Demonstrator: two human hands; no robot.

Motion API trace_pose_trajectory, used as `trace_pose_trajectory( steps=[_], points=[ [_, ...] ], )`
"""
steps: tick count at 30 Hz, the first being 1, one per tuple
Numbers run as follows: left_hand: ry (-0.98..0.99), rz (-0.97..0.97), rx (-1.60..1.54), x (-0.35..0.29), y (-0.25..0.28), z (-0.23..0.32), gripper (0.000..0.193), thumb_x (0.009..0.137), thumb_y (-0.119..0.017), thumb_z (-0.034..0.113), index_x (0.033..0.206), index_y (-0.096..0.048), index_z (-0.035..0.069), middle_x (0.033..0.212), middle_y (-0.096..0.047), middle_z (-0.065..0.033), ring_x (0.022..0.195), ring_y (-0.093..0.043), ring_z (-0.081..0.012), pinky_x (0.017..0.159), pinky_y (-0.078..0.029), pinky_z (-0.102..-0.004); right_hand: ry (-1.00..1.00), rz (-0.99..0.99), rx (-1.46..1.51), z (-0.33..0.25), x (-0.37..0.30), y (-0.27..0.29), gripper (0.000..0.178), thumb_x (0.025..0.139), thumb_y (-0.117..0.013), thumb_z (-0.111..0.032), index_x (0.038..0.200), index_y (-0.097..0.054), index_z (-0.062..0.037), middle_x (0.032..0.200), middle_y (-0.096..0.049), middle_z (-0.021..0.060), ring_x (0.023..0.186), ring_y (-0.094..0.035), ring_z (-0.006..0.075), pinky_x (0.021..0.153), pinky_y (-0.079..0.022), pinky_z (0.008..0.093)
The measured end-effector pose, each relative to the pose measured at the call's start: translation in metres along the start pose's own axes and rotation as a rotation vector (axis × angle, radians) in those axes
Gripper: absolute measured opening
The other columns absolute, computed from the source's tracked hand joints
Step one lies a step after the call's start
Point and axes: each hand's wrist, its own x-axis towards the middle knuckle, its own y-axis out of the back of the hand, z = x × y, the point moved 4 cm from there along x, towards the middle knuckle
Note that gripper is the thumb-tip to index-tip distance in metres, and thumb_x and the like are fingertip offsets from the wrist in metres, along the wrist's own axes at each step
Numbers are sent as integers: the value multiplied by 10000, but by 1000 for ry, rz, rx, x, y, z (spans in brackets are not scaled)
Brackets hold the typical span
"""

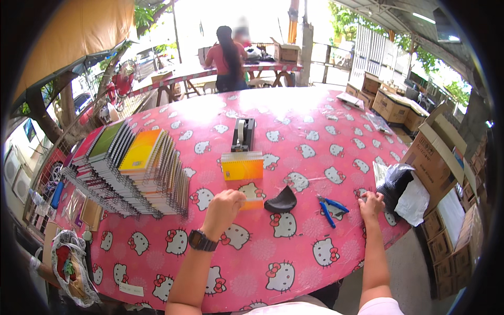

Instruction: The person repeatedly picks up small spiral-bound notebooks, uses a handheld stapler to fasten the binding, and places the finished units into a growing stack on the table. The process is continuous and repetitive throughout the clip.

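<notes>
Illegible print: carton (pixel 428 157), paper slip (pixel 131 290)

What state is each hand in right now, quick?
Left hand: fingers curled near the loose yellow item; whether they grip it cannot be told.
Right hand: fingers curled near the black bundle; whether they hold anything cannot be told.

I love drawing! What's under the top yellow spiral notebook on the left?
Under that yellow spiral notebook are more stacked spiral notebooks; their wire bindings show, but covers are mostly hidden.
</notes>
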Motion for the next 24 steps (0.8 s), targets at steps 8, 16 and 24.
trace_pose_trajectory(
  steps=[8, 16, 24],
  points=[
    [12, -47, 46, -7, -13, 7, 105, 785, -635, 62, 886, -628, 35, 854, -646, -109, 857, -604, -302, 782, -472, -388, 25, 121, 357, 10, 36, 5, 350, 803, -506, -20, 1148, -489, -75, 858, -615, 170, 827, -611, 374, 737, -475, 470],
    [-78, 3, 150, -17, -15, 13, 245, 789, -647, 44, 1020, -687, 114, 856, -658, -58, 803, -597, -226, 760, -471, -359, 418, -367, 740, -161, 16, 64, 379, 867, -480, -49, 1242, -474, -106, 830, -593, 188, 717, -591, 295, 663, -464, 426],
    [-190, 100, 182, -20, -18, 19, 242, 803, -643, 80, 1025, -702, 156, 813, -639, 10, 784, -583, -173, 710, -450, -329, 715, -737, 1092, -256, -72, 44, 259, 881, -624, -141, 1099, -547, -24, 820, -570, 97, 695, -558, 169, 640, -459, 316]
  ],
)
